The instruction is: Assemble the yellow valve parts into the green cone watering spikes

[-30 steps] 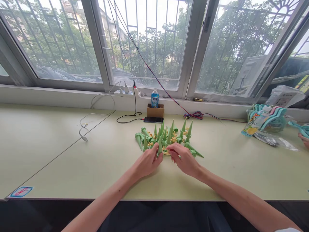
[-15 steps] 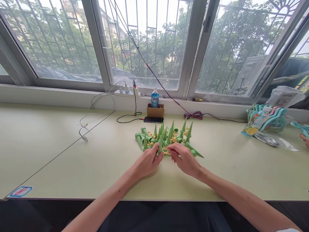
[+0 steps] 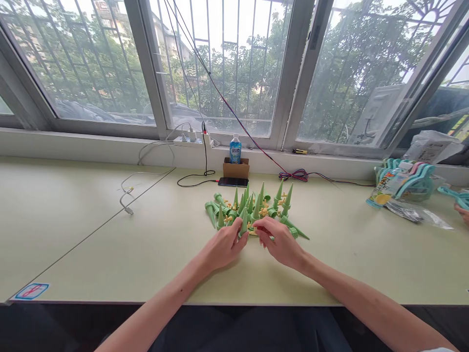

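My left hand is closed around the lower part of a green cone-shaped plastic watering spike, its point upward. Just to the right, my right hand has thumb and fingers drawn together beside that spike; whatever they pinch is hidden or too small to make out. Directly beyond both hands lies a pile of similar green spikes, some standing on their caps and others on their sides. Small yellow valve-like pieces are scattered among them.
Behind the pile are a phone, a cardboard box and a blue-labelled bottle. Cables lie near the sill. To the right are hangers, a drink pouch and another person's hand.
Both my hands stay almost in place, and the spike in my left hand has shifted very slightly. At the far right, the other person's hand and the blue hanger have moved a little.
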Available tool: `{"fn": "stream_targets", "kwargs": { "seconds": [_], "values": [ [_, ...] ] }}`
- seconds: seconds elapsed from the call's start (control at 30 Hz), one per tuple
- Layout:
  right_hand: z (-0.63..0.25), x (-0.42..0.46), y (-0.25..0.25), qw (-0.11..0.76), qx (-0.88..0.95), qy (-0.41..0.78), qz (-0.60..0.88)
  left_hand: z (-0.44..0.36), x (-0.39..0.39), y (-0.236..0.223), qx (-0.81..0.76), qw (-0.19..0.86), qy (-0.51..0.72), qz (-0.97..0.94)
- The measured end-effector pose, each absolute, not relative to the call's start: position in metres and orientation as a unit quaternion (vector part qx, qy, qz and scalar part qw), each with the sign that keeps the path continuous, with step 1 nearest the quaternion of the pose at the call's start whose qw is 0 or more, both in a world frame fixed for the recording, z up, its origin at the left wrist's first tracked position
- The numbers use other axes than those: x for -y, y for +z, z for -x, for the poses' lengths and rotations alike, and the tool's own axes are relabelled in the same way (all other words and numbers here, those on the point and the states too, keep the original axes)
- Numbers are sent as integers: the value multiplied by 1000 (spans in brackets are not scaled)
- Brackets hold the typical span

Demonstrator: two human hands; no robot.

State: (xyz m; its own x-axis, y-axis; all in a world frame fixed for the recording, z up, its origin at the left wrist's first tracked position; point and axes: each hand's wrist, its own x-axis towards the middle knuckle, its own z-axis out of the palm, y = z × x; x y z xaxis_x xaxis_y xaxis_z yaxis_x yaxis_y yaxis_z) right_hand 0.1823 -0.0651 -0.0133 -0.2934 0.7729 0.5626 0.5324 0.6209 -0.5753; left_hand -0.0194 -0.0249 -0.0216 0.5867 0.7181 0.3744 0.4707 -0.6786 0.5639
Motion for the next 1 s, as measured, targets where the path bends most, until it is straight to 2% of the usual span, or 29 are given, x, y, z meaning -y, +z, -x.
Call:
{"fn": "stream_targets", "kwargs": {
  "seconds": [1.0],
  "values": [
    [-183,64,-15,421,799,178,392,20,24,-22,-347,209,280,-870]
  ]
}}
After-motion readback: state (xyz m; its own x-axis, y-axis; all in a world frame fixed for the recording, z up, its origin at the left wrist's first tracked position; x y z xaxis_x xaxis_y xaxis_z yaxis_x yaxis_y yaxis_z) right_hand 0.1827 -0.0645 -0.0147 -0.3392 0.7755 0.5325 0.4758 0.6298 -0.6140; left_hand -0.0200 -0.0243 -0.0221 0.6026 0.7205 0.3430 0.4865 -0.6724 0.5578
